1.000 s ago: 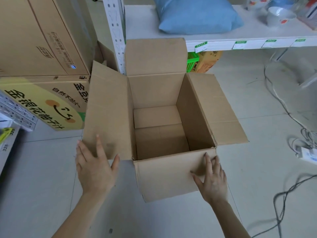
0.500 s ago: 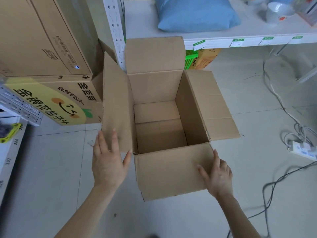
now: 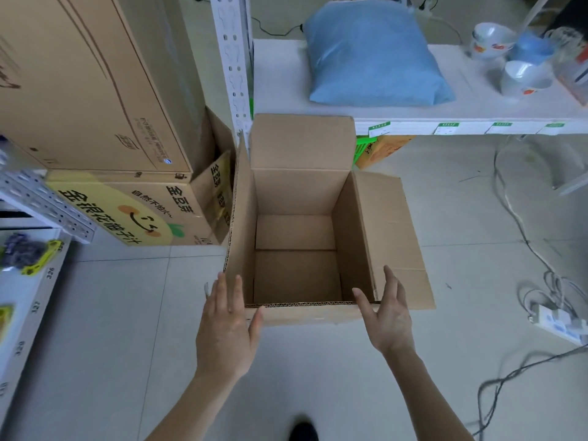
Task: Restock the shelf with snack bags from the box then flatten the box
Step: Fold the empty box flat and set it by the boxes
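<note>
While the box [image 3: 296,237] sits upright on the floor [image 3: 477,281] below the shelf [image 3: 477,113], mouth up and empty, its long axis runs away from the camera. Left hand [image 3: 227,326] lies flat on the left flap, right hand [image 3: 386,316] at the near right corner, fingers spread, gripping nothing.

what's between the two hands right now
In the head view, the near wall of the open, empty cardboard box lies between the left hand and right hand.
</note>
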A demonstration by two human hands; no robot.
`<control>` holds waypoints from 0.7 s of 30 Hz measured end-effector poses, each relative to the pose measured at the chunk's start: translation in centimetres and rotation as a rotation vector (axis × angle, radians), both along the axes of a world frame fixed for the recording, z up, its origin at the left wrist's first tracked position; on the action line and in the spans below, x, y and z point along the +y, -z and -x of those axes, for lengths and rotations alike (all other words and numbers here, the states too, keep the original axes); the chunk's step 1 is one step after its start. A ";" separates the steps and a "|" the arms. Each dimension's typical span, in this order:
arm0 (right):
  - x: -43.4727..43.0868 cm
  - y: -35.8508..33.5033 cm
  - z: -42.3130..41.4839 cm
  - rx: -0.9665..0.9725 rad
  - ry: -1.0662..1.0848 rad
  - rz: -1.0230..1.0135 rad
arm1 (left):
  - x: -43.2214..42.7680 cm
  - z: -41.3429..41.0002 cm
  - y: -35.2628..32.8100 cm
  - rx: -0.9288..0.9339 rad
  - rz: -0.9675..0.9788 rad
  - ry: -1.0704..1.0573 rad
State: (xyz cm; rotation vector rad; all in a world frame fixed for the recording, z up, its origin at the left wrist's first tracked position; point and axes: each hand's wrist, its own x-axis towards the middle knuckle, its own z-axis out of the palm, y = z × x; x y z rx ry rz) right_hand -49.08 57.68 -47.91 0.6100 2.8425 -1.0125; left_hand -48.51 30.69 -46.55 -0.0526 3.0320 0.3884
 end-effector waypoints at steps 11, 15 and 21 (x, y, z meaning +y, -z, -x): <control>0.8 4.1 8.8 0.028 -0.243 -0.257 | 3.0 1.8 1.5 0.006 0.021 -0.169; 0.5 5.9 11.4 -0.046 -0.325 -0.419 | 3.5 2.4 1.8 -0.011 0.024 -0.189; 0.3 7.9 13.3 -0.192 -0.359 -0.537 | 4.9 2.5 2.3 0.031 -0.022 -0.186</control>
